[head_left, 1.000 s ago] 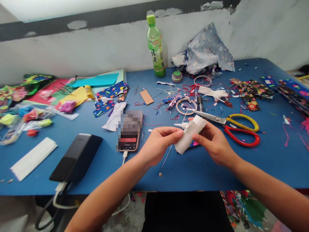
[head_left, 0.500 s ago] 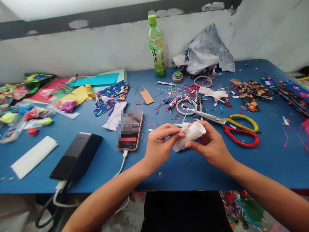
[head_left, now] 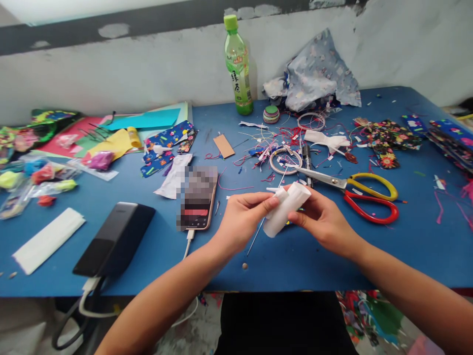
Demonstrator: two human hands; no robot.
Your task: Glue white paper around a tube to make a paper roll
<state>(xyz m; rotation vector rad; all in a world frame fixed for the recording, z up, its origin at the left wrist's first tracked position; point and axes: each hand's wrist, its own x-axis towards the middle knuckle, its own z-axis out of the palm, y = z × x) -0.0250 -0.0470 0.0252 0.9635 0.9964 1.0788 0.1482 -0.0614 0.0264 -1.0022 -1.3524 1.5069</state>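
Holding the white paper roll [head_left: 286,211] just above the tabletop's [head_left: 406,246] near edge, beside the scissors [head_left: 351,190]: left hand [head_left: 242,219] pinching its upper end, right hand [head_left: 325,224] clasped round its middle. Tilted steeper than half a second ago, so apparently still being turned and tightened.

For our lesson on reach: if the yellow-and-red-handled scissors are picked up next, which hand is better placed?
Probably the right hand: the yellow-and-red-handled scissors lie just beyond it, while the left hand sits farther away. Both hands grip the white rolled paper, so one must let go first.
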